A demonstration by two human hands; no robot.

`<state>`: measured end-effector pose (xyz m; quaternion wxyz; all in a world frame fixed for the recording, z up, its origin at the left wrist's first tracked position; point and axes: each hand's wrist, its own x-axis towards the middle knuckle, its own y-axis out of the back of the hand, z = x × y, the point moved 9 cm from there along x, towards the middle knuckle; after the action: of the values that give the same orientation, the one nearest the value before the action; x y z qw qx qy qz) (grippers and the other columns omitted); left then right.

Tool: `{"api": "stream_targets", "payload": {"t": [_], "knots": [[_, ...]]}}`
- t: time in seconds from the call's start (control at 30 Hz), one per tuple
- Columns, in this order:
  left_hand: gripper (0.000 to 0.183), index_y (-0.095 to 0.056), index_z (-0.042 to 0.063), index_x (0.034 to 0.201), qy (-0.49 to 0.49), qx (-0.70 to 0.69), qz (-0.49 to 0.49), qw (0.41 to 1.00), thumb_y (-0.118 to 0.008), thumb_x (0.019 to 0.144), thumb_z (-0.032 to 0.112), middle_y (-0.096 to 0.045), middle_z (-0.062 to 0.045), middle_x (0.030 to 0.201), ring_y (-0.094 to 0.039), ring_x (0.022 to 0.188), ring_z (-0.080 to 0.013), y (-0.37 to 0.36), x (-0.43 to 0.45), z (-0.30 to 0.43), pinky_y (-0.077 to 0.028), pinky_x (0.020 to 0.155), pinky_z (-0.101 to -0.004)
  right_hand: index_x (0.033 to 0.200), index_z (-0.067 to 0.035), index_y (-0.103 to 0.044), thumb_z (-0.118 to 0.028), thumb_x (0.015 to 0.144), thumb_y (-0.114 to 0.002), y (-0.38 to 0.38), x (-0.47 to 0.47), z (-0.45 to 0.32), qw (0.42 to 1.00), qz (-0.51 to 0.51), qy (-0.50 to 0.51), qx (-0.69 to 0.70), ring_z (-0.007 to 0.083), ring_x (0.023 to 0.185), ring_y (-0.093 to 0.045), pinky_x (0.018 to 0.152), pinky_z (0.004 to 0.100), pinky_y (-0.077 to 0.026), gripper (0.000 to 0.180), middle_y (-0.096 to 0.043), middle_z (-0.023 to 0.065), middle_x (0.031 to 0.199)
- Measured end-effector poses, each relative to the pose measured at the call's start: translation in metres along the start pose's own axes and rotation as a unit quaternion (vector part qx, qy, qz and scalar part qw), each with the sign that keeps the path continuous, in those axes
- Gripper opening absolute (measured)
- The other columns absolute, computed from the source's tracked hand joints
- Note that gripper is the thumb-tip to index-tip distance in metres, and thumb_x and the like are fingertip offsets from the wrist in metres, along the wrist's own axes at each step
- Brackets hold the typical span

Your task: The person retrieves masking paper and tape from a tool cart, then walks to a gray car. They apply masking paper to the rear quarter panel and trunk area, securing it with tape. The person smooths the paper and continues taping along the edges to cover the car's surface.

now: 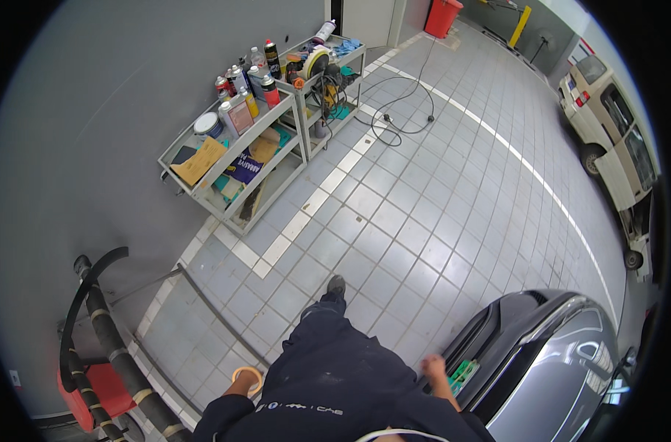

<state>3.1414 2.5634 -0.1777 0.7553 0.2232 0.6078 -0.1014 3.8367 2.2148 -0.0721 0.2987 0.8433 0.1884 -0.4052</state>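
Observation:
At the lower left, my left hand (pixel 246 381) hangs beside my body with a roll of tan masking tape (pixel 256 371) around it; the fingers are hard to make out. My right hand (pixel 434 366) is on the other side, close to the front of a grey car (pixel 556 381), its fingers curled. Whether anything is inside it cannot be seen. Just right of that hand a green item (pixel 462 374) lies against the car's dark trim. Ahead, a metal trolley (pixel 247 212) carries spray cans, a round tin (pixel 207 125) and sandpaper sheets (pixel 199 161).
A second trolley holds a polisher (pixel 316 62). A black cable (pixel 404 131) loops over the tiled floor. A padded stand (pixel 112 340) and thin metal bars (pixel 219 312) are at left. A red bin (pixel 443 16) stands far ahead; a van (pixel 617 138) is at right.

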Motion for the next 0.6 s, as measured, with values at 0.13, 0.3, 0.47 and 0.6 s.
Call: {"api": "stream_targets", "payload": {"t": [0.13,0.3,0.47,0.6], "knots": [[0.043,-0.07,0.008,0.119,-0.063,-0.123,0.151,0.979,-0.063,0.094,0.043,-0.072,-0.016,0.119,-0.069,0.107,-0.0329,0.222,0.046,0.104,-0.053,0.091,-0.0482,0.099,-0.005,-0.072,-0.023,0.101,-0.061,-0.039,0.009,-0.007,0.985,-0.062,0.021,-0.163,0.0193,0.069,-0.068,0.06,0.0316,-0.054,0.021,-0.073,0.0072,0.088],[0.029,-0.064,0.006,0.123,-0.175,-0.239,0.391,0.871,-0.071,0.099,0.02,-0.069,-0.008,0.103,-0.065,0.095,-0.0173,0.507,-0.024,0.191,-0.054,0.084,-0.0344,0.104,-0.007,-0.069,-0.025,0.103,-0.062,-0.028,0.017,-0.084,0.995,0.002,0.025,-0.094,0.0183,0.071,-0.069,0.061,0.0322,-0.054,0.02,-0.073,0.0077,0.09],[0.027,-0.068,0.006,0.117,-0.157,-0.376,0.433,0.804,-0.074,0.094,0.017,-0.069,-0.006,0.093,-0.063,0.085,-0.0162,0.658,-0.05,0.182,-0.054,0.079,-0.0325,0.104,-0.006,-0.067,-0.021,0.102,-0.062,-0.036,0.078,-0.168,0.998,-0.023,-0.039,0.036,0.0169,0.07,-0.068,0.062,0.0304,-0.052,0.016,-0.072,0.0073,0.09],[0.026,-0.066,0.004,0.119,0.026,-0.309,0.462,0.831,-0.067,0.096,0.016,-0.069,-0.008,0.095,-0.066,0.089,-0.0172,0.65,-0.032,0.159,-0.054,0.078,-0.0354,0.104,-0.005,-0.068,-0.019,0.101,-0.062,-0.036,0.143,-0.248,0.997,-0.08,-0.002,-0.022,0.0165,0.071,-0.067,0.063,0.0294,-0.052,0.016,-0.071,0.0067,0.09]]}}
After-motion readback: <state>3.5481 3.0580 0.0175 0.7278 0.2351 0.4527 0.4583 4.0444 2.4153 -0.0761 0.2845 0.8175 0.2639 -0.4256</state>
